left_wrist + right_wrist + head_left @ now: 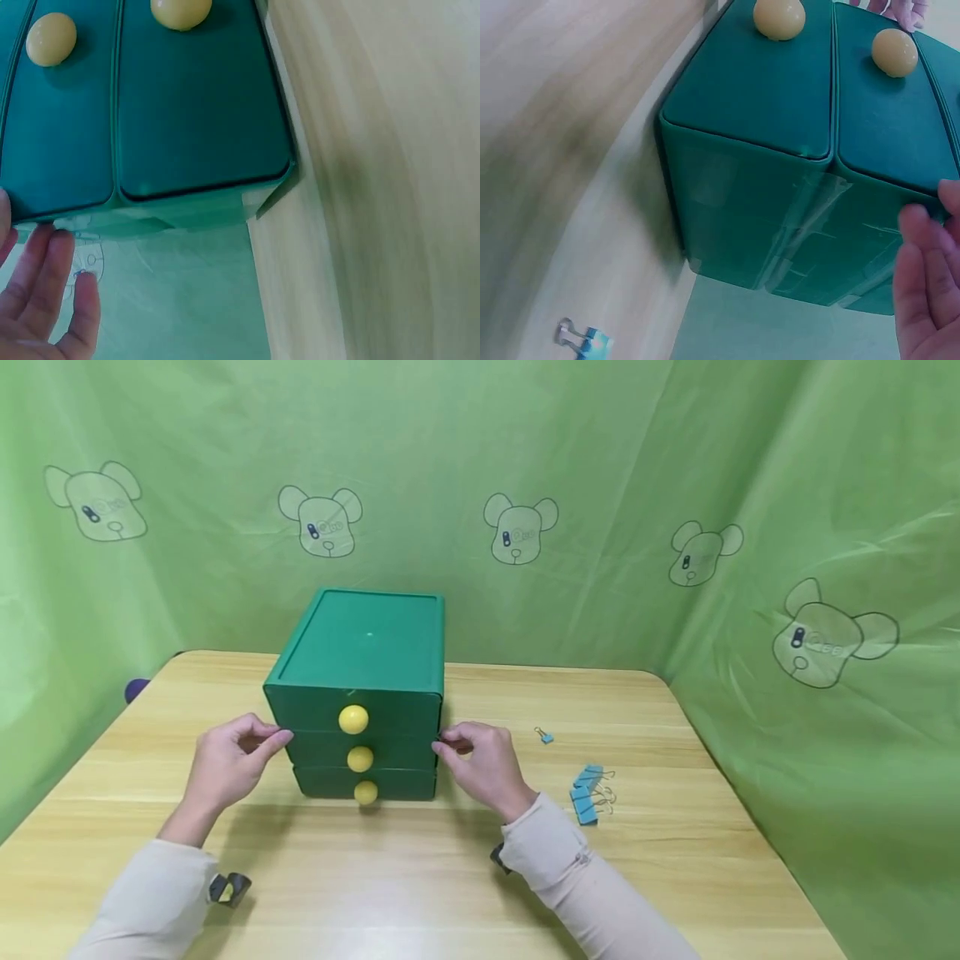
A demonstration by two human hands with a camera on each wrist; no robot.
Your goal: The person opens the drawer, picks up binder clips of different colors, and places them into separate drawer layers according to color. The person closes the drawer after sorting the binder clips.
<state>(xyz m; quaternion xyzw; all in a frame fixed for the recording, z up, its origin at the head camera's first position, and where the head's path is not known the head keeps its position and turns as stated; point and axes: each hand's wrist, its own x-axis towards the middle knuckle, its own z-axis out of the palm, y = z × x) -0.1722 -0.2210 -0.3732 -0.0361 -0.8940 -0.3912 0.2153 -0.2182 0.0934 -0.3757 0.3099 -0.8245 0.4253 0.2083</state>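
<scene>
A green three-drawer cabinet (352,643) with round yellow knobs stands on the table, its drawers closed. At its left side, level with the middle drawer, my left hand (236,764) holds the front edge between thumb and fingers. My right hand (483,764) grips the opposite edge at about the same height, thumb toward the front. The left wrist view shows the left fingers (56,277) against the cabinet's side. In the right wrist view the right fingers (926,277) lie along the side wall, near the front edge.
A small blue binder clip (544,737) lies on the table right of the cabinet. Larger blue binder clips (584,806) sit together nearer the front right. Green curtains (600,460) with printed bear heads surround the wooden table (360,893). A purple object (136,690) shows past the left edge.
</scene>
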